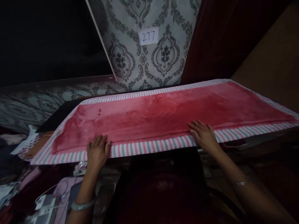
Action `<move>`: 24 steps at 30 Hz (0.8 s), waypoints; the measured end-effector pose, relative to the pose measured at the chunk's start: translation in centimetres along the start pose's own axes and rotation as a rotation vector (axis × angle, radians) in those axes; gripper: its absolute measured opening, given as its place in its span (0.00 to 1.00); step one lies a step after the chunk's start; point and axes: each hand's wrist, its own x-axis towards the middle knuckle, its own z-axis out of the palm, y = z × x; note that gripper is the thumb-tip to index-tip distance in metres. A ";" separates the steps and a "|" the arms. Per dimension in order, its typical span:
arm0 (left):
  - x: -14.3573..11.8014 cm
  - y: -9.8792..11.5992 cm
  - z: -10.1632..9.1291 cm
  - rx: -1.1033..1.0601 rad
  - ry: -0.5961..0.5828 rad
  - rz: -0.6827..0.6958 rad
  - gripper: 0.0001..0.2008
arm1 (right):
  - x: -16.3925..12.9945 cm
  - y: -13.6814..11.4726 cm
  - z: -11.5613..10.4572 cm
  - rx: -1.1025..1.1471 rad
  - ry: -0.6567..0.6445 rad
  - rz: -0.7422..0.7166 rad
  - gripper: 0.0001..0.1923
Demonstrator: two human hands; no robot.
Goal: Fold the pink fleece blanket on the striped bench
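Where my left hand [97, 151] lies flat with its fingers spread, it presses on the near striped border of the red blanket [163, 113], close to the blanket's left end. My right hand [203, 134] lies flat too, fingers loosely spread and pinching nothing, across the same border further right, its fingertips reaching onto the plush red field. The blanket stretches long and smooth across the dark table [58, 113] in front of me, its pink, grey and white stripes running along both long edges. A pale green bangle [82, 205] sits on my left wrist and a thin silver bracelet [241, 182] on my right. Beyond the table a wall in grey damask wallpaper [161, 59] carries a paper label [148, 36] marked 277. Low at my left, white cables and chargers [44, 203] lie among crumpled cloth.
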 end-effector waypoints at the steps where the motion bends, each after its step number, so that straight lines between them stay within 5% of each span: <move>1: 0.3 0.4 -0.2 -0.024 0.018 -0.014 0.27 | 0.8 -0.7 0.0 0.022 0.017 0.004 0.24; 6: 3.9 6.1 -0.4 -0.173 0.046 0.125 0.24 | 6.0 -4.9 0.8 0.234 0.067 -0.125 0.27; 11: 6.1 11.0 0.6 -0.198 -0.038 0.224 0.30 | 6.9 -3.6 2.9 0.405 0.160 0.060 0.25; 15: 6.0 12.1 2.0 -0.124 -0.199 0.221 0.29 | 4.9 -1.7 3.4 0.469 0.189 0.115 0.20; 24: 5.7 12.2 2.2 -0.083 -0.161 0.232 0.28 | 7.0 -4.1 1.2 0.222 -0.066 0.176 0.13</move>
